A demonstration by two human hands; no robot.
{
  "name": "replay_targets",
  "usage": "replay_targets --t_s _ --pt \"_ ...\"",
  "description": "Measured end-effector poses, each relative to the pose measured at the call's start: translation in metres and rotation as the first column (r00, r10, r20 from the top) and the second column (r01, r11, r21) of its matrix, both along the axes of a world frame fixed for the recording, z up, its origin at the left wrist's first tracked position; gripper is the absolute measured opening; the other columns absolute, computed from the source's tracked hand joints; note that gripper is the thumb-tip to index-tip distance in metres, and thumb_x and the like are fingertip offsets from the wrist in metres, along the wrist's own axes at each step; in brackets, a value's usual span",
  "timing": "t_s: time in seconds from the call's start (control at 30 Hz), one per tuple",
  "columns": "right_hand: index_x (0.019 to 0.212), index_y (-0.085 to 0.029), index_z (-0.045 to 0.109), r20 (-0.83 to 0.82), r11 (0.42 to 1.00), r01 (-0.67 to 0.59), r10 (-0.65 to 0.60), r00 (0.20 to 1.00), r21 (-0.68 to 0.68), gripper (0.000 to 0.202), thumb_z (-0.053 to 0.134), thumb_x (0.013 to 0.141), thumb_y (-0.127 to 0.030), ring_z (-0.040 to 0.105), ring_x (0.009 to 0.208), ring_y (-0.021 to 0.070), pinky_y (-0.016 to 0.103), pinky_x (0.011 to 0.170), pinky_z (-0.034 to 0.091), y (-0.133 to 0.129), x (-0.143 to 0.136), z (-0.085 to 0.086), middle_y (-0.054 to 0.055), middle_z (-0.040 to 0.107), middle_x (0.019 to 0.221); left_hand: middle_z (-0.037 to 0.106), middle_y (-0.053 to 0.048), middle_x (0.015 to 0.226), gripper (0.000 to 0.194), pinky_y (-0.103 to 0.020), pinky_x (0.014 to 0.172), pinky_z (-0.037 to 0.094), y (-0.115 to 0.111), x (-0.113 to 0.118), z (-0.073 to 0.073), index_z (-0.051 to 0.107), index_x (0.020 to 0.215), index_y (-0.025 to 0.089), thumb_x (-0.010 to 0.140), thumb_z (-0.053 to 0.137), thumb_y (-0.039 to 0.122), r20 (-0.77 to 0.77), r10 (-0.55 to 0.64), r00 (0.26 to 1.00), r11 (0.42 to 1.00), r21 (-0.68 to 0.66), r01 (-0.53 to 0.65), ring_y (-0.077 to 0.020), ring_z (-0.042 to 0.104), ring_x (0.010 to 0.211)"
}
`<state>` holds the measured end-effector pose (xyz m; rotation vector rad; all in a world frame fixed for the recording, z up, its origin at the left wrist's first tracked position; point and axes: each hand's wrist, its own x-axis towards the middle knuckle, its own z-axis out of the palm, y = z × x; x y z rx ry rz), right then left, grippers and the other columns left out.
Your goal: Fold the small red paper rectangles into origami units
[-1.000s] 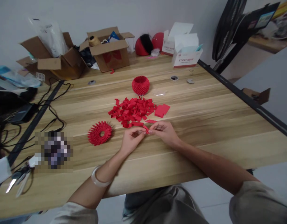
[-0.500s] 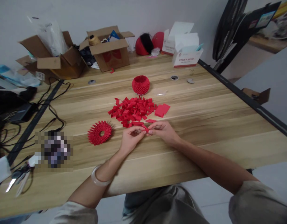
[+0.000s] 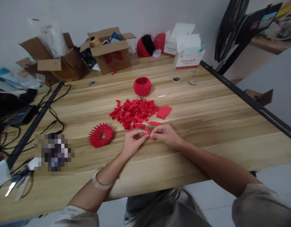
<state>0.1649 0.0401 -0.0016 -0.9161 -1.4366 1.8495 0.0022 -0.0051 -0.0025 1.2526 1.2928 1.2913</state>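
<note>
Between my two hands is a small folded red paper piece. My left hand pinches it from the left, and my right hand pinches its right end. Just beyond the fingers lies a heap of red folded paper pieces, with flat red paper at its right and a red strip nearer my right hand. A spiky red paper ring lies left of my left hand. Behind the heap stands a round red paper bowl.
Open cardboard boxes and sticky-note boxes line the back. Black cables run along the left side, near scissors and a blurred-out item. A black fan stands at the back right.
The fingers of my right hand have shifted slightly around the red piece. My left hand has hardly moved, and the things on the table stay as they were.
</note>
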Motion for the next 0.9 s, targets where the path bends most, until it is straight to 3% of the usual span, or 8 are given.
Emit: replay_targets --t_s 0.17,0.33,0.4,0.53,0.7,0.8,0.9 --pt "0.059 -0.015 0.061 -0.004 0.995 0.084 -0.084 0.996 0.056 0.018 0.07 0.064 -0.03 0.061 0.053 0.0107 0.025 0.059 0.051 -0.004 -0.002 -0.003 0.001 0.065 0.055 0.07 -0.005 0.067 0.01 -0.025 0.059 0.05 -0.001 0.002 0.0 0.07 0.069 0.015 0.064 0.072 0.022 -0.002 -0.029 1.0 1.0 0.0 0.029 -0.0136 0.062 0.058" --pt "0.066 -0.016 0.061 0.004 0.969 0.156 -0.16 0.987 0.194 0.018 0.068 0.066 -0.032 0.063 0.055 0.0135 0.025 0.055 0.051 -0.01 -0.004 -0.008 0.002 0.065 0.057 0.069 -0.005 0.065 0.012 -0.024 0.058 0.049 0.0 0.003 0.0 0.068 0.069 0.014 0.063 0.072 0.023 0.02 -0.03 0.999 1.0 -0.009 0.03 -0.0129 0.061 0.057" --pt "0.067 -0.017 0.063 0.043 0.923 0.171 -0.198 0.979 0.344 0.014 0.066 0.069 -0.03 0.064 0.057 0.015 0.026 0.056 0.052 -0.012 -0.003 -0.008 0.003 0.067 0.061 0.068 -0.004 0.062 0.014 -0.024 0.057 0.05 0.0 0.003 0.001 0.067 0.069 0.014 0.062 0.073 0.024 0.064 -0.037 0.997 0.999 -0.036 0.039 -0.0126 0.061 0.055" --pt "0.067 -0.022 0.068 0.128 0.732 0.072 -0.213 0.968 0.677 0.013 0.059 0.075 -0.026 0.066 0.066 0.0161 0.029 0.066 0.054 -0.01 0.001 -0.007 0.004 0.07 0.072 0.067 -0.002 0.056 0.018 -0.024 0.055 0.05 0.002 0.002 0.002 0.066 0.071 0.014 0.061 0.074 0.026 0.139 -0.016 0.99 0.993 -0.116 0.032 -0.0122 0.061 0.051" --pt "0.076 -0.024 0.07 0.147 0.642 -0.042 -0.11 0.983 0.766 0.016 0.054 0.08 -0.023 0.066 0.081 0.0159 0.028 0.078 0.055 -0.006 0.005 -0.006 0.004 0.07 0.087 0.067 -0.002 0.057 0.022 -0.025 0.056 0.05 0.005 0.0 0.0 0.068 0.073 0.013 0.058 0.076 0.027 0.214 0.001 0.977 0.985 -0.169 0.036 -0.0125 0.062 0.052" --pt "0.077 -0.024 0.07 0.162 0.629 -0.054 -0.116 0.98 0.775 0.017 0.054 0.08 -0.021 0.066 0.081 0.0156 0.028 0.078 0.054 -0.007 0.005 -0.004 0.004 0.07 0.087 0.068 -0.003 0.059 0.023 -0.025 0.058 0.051 0.005 0.0 -0.002 0.069 0.075 0.013 0.059 0.076 0.028 0.234 -0.013 0.972 0.982 -0.178 0.055 -0.0131 0.063 0.054" --pt "0.077 -0.023 0.071 0.148 0.684 -0.026 -0.12 0.982 0.729 0.015 0.056 0.078 -0.022 0.066 0.077 0.0156 0.028 0.074 0.054 -0.008 0.004 -0.001 0.004 0.07 0.085 0.069 -0.003 0.059 0.021 -0.025 0.06 0.052 0.005 -0.001 -0.001 0.07 0.075 0.014 0.059 0.076 0.026 0.229 -0.019 0.973 0.983 -0.175 0.061 -0.0128 0.063 0.055"
